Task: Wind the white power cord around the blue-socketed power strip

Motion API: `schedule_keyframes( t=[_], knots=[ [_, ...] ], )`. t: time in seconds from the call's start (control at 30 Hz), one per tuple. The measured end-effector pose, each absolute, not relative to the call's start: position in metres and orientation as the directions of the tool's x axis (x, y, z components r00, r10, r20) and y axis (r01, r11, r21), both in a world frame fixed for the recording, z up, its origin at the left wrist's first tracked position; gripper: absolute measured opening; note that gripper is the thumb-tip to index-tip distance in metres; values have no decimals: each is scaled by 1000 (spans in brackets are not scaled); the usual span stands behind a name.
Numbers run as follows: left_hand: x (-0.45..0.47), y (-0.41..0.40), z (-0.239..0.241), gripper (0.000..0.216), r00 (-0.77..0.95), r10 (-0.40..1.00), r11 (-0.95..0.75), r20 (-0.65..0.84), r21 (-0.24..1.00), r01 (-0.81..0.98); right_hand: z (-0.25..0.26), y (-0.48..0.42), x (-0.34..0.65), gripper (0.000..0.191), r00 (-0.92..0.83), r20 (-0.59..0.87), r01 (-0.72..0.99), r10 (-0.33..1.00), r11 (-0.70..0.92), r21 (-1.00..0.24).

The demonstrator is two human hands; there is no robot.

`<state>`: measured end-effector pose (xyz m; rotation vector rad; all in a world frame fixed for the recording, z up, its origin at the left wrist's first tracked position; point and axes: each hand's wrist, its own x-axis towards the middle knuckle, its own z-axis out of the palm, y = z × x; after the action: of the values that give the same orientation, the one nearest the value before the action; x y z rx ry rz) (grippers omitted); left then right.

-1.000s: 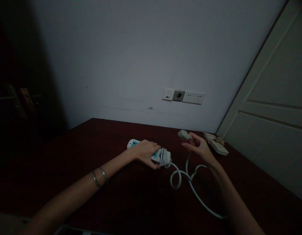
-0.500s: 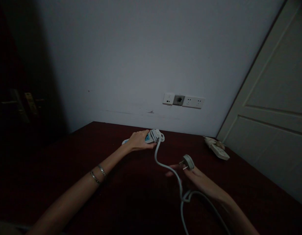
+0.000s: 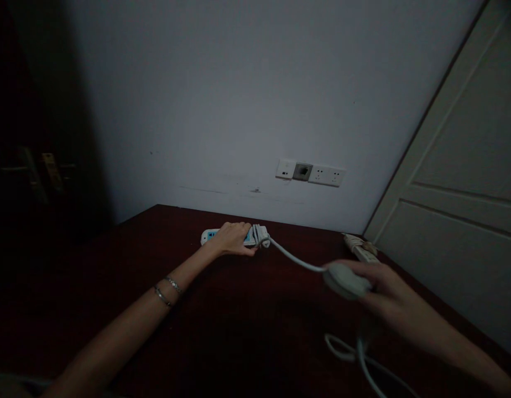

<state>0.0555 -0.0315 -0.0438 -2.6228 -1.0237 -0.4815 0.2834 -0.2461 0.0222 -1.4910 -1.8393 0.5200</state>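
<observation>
A white power strip [image 3: 209, 235] with blue socket faces lies on the dark red tabletop, part of its cord wound around its right end. My left hand [image 3: 231, 239] is closed over the strip's middle from above, hiding that section. From the wound end, a white cord [image 3: 295, 260] stretches right to my right hand [image 3: 375, 284], which is closed on the pale plug [image 3: 345, 281]. Motion blurs the plug, so its prongs cannot be made out. Below that hand, a loose cord loop hangs toward the front.
A second power strip [image 3: 365, 254], wrapped in its own cord, lies at the table's right rear, partly behind my right hand. Wall sockets [image 3: 327, 175] sit above the table's back edge. A white panelled door [image 3: 458, 221] stands at right; a dark door with handles is at left.
My right hand has moved right and turned over with the plug, drawing the cord from the strip straighter. My left hand stays on the power strip, which has shifted slightly left.
</observation>
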Motion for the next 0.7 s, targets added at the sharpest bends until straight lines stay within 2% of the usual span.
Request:
schedule_keyframes(
  t=[0.07,0.17,0.23,0.37,0.5,0.6,0.7],
  knots=[
    [63,-42,-47,51,761,526,-765,379,-179,618,50,-234,293,24,-170,379,713,910,379,-590],
    [77,-66,-50,52,847,402,-849,347,-204,487,79,-207,300,20,-165,587,752,793,486,-446],
    [88,-86,-52,56,888,318,-889,332,-222,401,90,-189,299,18,-188,651,790,736,507,-345],
    [103,-122,-54,68,941,145,-947,306,-233,222,94,-158,292,20,-279,669,813,689,540,-218],
    [102,-137,-47,75,929,82,-979,361,-145,143,84,-137,308,23,-223,706,802,673,538,-260],
    [94,-133,-36,72,899,102,-979,425,-119,167,66,-125,334,25,-72,698,798,712,461,-389],
    [85,-126,-24,72,873,121,-969,472,-133,206,38,-113,356,26,58,612,789,789,339,-513]
  ],
)
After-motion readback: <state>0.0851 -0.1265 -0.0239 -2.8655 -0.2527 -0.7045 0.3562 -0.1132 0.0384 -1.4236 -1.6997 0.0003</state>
